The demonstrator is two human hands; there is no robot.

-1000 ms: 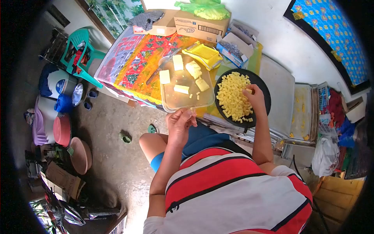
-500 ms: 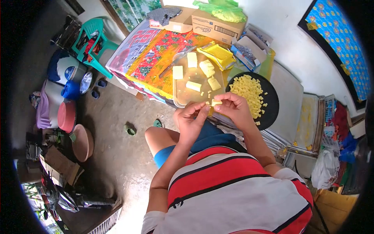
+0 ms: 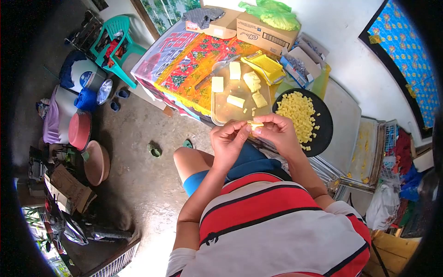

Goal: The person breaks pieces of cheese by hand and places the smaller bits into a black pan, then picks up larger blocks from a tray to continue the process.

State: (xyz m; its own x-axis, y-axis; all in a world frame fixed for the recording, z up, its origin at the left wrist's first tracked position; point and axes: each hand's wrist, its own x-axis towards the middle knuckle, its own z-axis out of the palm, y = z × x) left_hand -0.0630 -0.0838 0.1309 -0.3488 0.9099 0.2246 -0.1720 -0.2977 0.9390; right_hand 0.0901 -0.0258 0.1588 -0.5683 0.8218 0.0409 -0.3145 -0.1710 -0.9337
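Observation:
My left hand (image 3: 229,138) and my right hand (image 3: 279,132) meet over the near edge of a clear plastic tray (image 3: 218,111). Thumbs and fingers of both pinch a small pale yellow piece (image 3: 255,124), soft-looking like dough or cheese. On the tray lie several larger yellow blocks (image 3: 236,101) and a few small bits. Close by my right hand, a round black pan (image 3: 326,117) holds a heap of small yellow cubes (image 3: 295,111). A long knife (image 3: 213,76) rests along the tray's far left edge.
Behind the tray are a yellow slotted plastic rack (image 3: 265,67), an open box of small packets (image 3: 300,67) and a cardboard carton (image 3: 263,34). A patterned cloth (image 3: 184,69) covers the table. Stacked trays (image 3: 341,124) stand to the right, a green chair (image 3: 117,44) to the left.
My hands have come closer together, so the separate bits at their fingertips now meet in one spot. The view has shifted slightly; the tray and pan contents look the same.

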